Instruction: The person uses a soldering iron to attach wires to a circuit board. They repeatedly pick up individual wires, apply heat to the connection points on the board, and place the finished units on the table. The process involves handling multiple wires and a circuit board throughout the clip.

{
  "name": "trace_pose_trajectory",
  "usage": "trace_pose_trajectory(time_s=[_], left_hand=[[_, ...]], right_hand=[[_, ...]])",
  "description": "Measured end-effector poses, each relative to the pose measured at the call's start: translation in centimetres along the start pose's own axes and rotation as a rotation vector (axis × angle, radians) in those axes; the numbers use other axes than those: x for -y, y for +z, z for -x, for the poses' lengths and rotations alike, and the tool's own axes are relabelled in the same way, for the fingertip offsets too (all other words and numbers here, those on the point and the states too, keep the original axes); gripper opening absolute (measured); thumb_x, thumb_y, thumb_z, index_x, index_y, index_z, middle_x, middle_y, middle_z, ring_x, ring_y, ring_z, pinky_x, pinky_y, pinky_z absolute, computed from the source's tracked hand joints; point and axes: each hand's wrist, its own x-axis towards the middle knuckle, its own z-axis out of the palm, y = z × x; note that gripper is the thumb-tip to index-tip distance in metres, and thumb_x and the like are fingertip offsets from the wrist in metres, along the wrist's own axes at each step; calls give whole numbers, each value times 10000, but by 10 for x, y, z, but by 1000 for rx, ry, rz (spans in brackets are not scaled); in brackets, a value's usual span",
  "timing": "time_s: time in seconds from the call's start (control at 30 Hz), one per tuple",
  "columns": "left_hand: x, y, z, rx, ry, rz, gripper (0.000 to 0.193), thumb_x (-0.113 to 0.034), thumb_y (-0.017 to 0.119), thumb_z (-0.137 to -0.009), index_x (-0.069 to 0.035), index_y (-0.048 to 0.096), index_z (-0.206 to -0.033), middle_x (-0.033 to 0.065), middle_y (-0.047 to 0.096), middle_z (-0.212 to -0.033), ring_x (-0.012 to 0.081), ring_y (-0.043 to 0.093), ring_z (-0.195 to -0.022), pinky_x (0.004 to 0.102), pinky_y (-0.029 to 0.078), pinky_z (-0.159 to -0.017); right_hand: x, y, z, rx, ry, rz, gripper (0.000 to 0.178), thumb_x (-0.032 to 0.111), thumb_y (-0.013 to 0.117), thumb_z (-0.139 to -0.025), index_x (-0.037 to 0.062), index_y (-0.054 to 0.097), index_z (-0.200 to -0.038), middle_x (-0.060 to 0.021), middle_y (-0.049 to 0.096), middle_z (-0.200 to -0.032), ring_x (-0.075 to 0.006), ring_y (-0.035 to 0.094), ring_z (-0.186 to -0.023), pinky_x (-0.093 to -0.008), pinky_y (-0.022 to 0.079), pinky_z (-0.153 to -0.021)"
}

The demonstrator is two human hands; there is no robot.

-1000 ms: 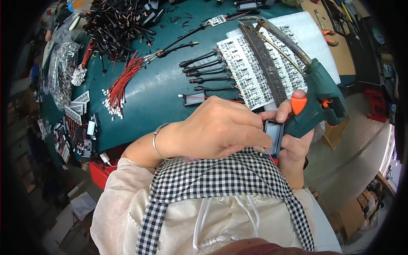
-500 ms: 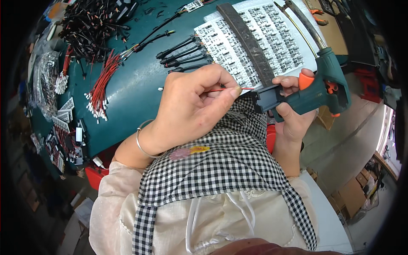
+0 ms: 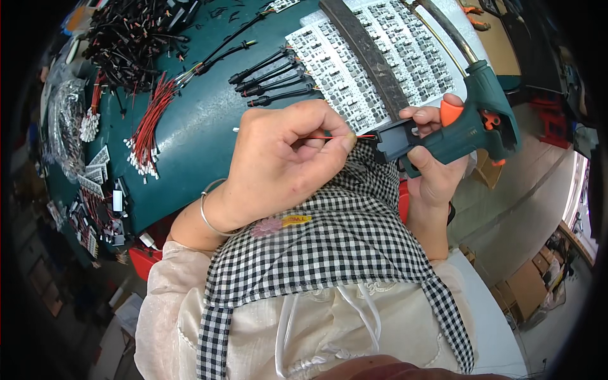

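My left hand [image 3: 288, 155] is closed, pinching a thin red and black wire [image 3: 365, 136] between thumb and forefinger. The wire's end meets the near side of a small black open plastic case [image 3: 396, 142]; how far it reaches inside I cannot tell. My right hand [image 3: 437, 168] grips that case between thumb and fingers. The same hand also holds a dark green soldering gun [image 3: 475, 126] with an orange trigger, its handle lying along the palm. From the gun, a metal barrel and a thin brass tube point up over the white circuit boards [image 3: 345, 73].
A dark metal bar [image 3: 367, 54] lies across the boards, whose black-sleeved leads [image 3: 272, 82] stick out leftward. On the green mat [image 3: 196, 145] are red wires with white plugs [image 3: 149, 126] and a heap of black cables [image 3: 136, 44]. Orange-handled pliers [image 3: 475, 22] lie at the far right.
The case and soldering gun have shifted slightly left and down. The wire's end and the case are closer together. My left hand keeps its pinch.
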Motion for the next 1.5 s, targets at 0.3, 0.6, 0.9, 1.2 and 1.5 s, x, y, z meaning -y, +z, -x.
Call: trace_pose_trajectory(time_s=[0.3,0.6,0.9,1.2,1.5], left_hand=[[-2,-1,2,-33,52,-187,26,39,637,-819,26,625,-800,-27,577,-653,-18,433,-543,147,318,-473],[1,2,4,-41,91,-216,28,27,654,-819,31,631,-803,-27,578,-640,-14,437,-532,147,316,-466],[3,1,3,17,45,-207,14,30,635,-826,33,631,-813,-26,575,-650,-14,437,-541,149,317,-473],[7,4,0,14,-66,63,40,0,636,-852,25,629,-821,-33,566,-707,-8,426,-584,150,314,-513],[19,20,2,61,24,237,269,-85,545,-891,12,499,-1138,58,489,-943,57,458,-682,225,365,-583]], right_hand=[[0,1,1,11,-5,-8,783,31,801,-707,18,325,-1329,-161,594,-1047,-316,602,-1039,-436,525,-896],[-1,1,1,-10,0,-12,804,17,809,-684,28,329,-1329,-161,594,-1039,-319,609,-1026,-423,550,-861],[2,0,2,-28,21,11,826,-1,813,-665,30,323,-1330,-157,591,-1020,-313,614,-1021,-383,582,-803],[2,-4,-2,37,-72,135,809,26,817,-679,16,326,-1321,-157,611,-977,-309,640,-984,-348,595,-761],[1,6,3,76,15,129,801,-15,807,-678,-9,326,-1318,-174,618,-995,-296,649,-981,-356,593,-773]])
